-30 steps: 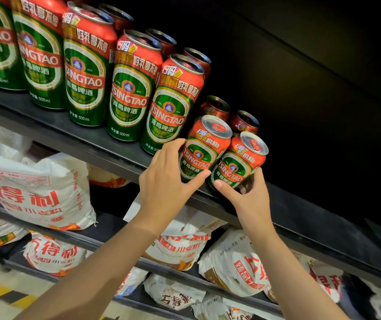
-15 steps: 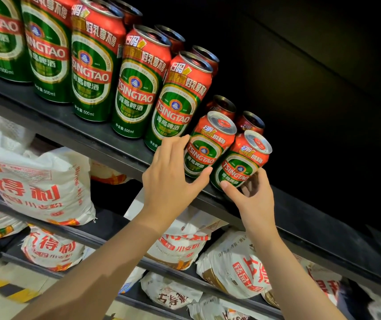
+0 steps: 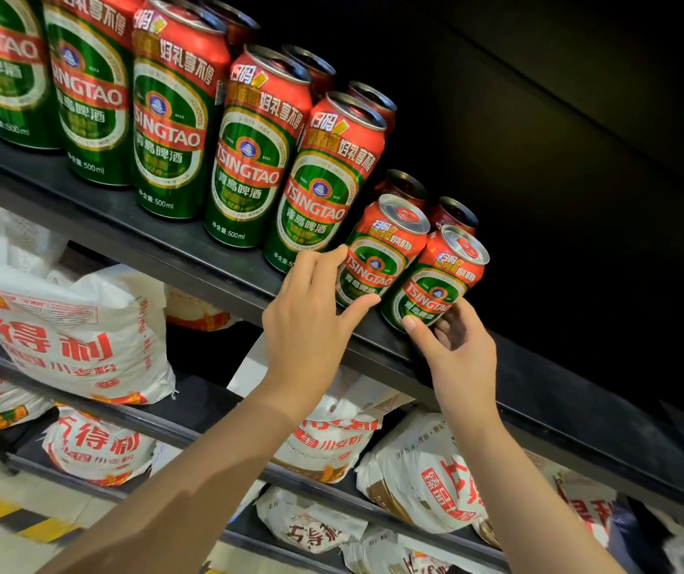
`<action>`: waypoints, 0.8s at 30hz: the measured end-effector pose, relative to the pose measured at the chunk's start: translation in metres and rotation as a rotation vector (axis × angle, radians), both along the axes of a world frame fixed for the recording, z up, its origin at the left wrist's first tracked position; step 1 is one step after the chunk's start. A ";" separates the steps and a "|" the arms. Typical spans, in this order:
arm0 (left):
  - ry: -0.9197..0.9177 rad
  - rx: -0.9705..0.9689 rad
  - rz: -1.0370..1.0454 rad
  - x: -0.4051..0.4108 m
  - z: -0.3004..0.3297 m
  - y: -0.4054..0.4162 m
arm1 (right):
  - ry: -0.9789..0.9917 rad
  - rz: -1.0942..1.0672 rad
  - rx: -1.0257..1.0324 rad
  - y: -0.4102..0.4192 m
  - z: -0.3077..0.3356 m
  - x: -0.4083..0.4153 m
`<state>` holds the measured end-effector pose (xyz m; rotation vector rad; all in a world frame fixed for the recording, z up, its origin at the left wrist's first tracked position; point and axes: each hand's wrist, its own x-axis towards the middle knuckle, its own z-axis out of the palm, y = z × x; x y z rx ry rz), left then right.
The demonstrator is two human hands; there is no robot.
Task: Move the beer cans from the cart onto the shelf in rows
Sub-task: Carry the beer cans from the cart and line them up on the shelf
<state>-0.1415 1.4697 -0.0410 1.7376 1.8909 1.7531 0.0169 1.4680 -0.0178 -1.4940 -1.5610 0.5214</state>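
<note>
On shelf point(image 3: 191, 258) edge | left hand point(image 3: 311, 321) grips short can point(image 3: 377, 258), right hand point(image 3: 460, 350) grips neighbouring can point(image 3: 435, 283) | both upright

The beer cans point(image 3: 376, 252) were green with red tops, red banners, white lettering and silver lids, the shelf point(image 3: 559, 383) was black, and the sacks point(image 3: 71, 337) below were white with red characters and orange trim.

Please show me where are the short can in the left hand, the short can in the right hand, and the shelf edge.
short can in left hand point(image 3: 375, 263): head view, green label.
short can in right hand point(image 3: 435, 292): head view, green label.
shelf edge point(image 3: 158, 252): head view, bare front lip.
</note>
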 end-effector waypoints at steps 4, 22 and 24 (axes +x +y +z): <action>0.005 -0.019 0.000 0.000 0.000 -0.001 | 0.001 -0.001 -0.003 0.000 0.000 0.001; 0.176 -0.258 -0.189 -0.012 0.006 -0.029 | 0.002 -0.058 -0.118 -0.016 0.012 -0.010; 0.232 -0.345 -0.233 -0.018 0.011 -0.048 | -0.039 -0.083 -0.168 -0.038 0.021 -0.013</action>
